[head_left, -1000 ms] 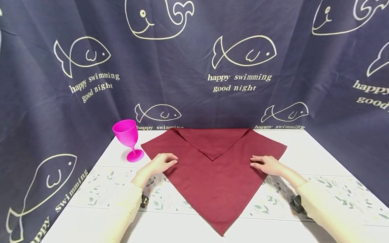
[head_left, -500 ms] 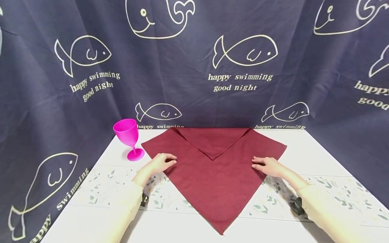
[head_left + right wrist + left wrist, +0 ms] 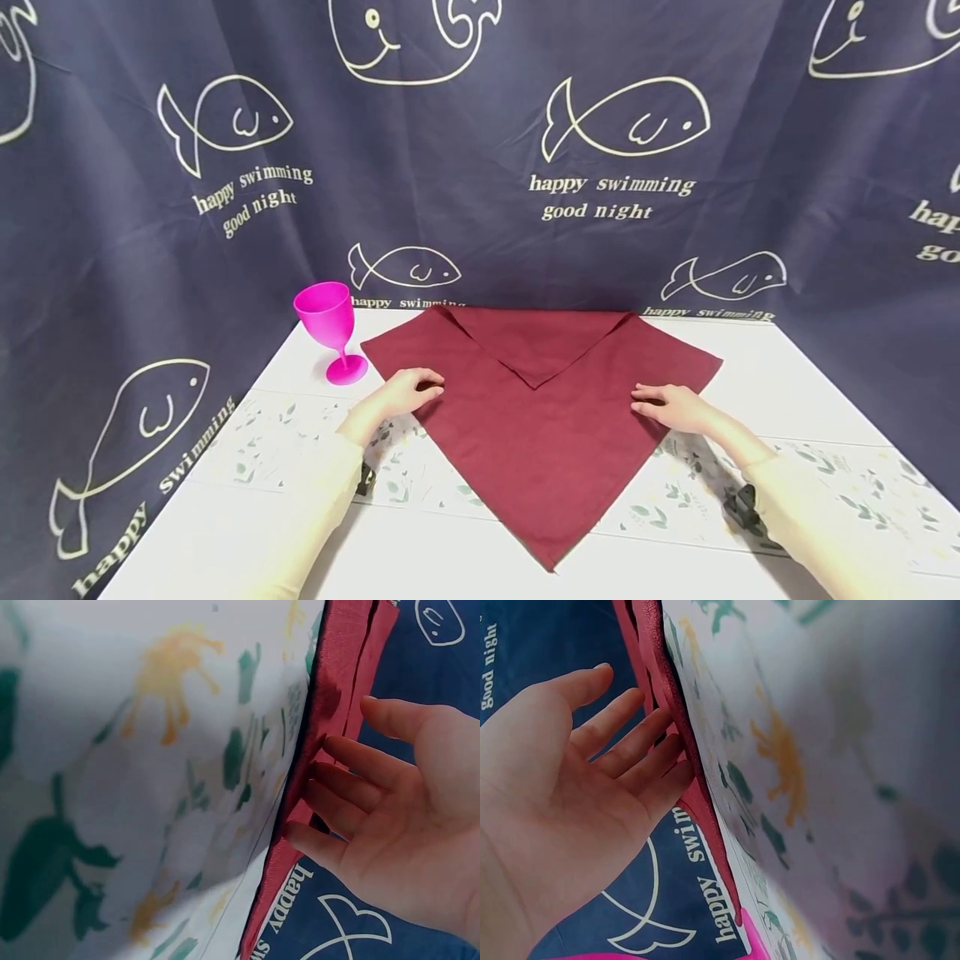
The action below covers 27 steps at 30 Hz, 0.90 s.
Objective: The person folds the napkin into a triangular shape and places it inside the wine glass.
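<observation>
A dark red cloth point(image 3: 540, 450) lies on the table, one corner pointing to the front edge and its far corner folded over toward the middle. My left hand point(image 3: 408, 392) is at the cloth's left side; in the left wrist view its fingers point(image 3: 649, 761) are relaxed, tips right at the cloth. On the opposite side my right hand point(image 3: 671, 407) mirrors it, with loosely extended fingers point(image 3: 337, 802) at the cloth in the right wrist view. Neither hand grips anything. A bright pink goblet point(image 3: 327, 317) stands upright left of the cloth, beyond my left hand.
The white table point(image 3: 217, 533) has a band of leaf and flower print across it. A dark blue curtain point(image 3: 495, 242) with fish drawings and lettering closes off the back and both sides.
The head view has shifted slightly, so the whole scene sits a little further right and higher. Both hands stay at the cloth's sides, and the cloth keeps its shape.
</observation>
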Available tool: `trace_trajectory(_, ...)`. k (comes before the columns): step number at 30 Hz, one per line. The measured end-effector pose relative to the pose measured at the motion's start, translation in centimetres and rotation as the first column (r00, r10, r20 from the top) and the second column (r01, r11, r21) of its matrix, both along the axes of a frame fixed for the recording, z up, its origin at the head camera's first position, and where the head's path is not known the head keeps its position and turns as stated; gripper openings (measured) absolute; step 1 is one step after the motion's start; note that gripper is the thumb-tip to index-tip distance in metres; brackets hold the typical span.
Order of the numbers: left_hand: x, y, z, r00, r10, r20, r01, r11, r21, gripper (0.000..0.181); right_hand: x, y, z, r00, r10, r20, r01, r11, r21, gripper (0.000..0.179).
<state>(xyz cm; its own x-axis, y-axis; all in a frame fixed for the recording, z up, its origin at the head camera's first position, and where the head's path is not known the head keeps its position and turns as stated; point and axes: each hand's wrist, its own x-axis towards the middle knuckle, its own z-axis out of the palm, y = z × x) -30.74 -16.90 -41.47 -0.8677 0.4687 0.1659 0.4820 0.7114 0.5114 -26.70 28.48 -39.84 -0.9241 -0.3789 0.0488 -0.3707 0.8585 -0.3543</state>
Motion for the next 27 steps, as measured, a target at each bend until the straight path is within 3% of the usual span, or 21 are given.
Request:
trace_trajectory(12,-0.2,-0.2,0.2,1.0,0.016,0.02,-0.017,0.997,0.08,0.03,-0.6,-0.6,0.5,0.996,0.019,-0.09,-0.024,0.998,-0.055,0.035)
trace_trajectory(20,-0.3,-0.2,0.3,1.0,0.001,0.002,-0.001,0.999,0.052,0.027,-1.3,-2.1,0.6,0.986,0.042,-0.162,-0.063,0.99,-0.127,0.04)
trace_trajectory(27,-0.1,-0.1,0.3,1.0,0.003,0.021,-0.005,0.997,0.08,0.034,-2.1,-4.2,0.7,0.975,0.091,-0.204,-0.126,0.978,-0.166,0.041)
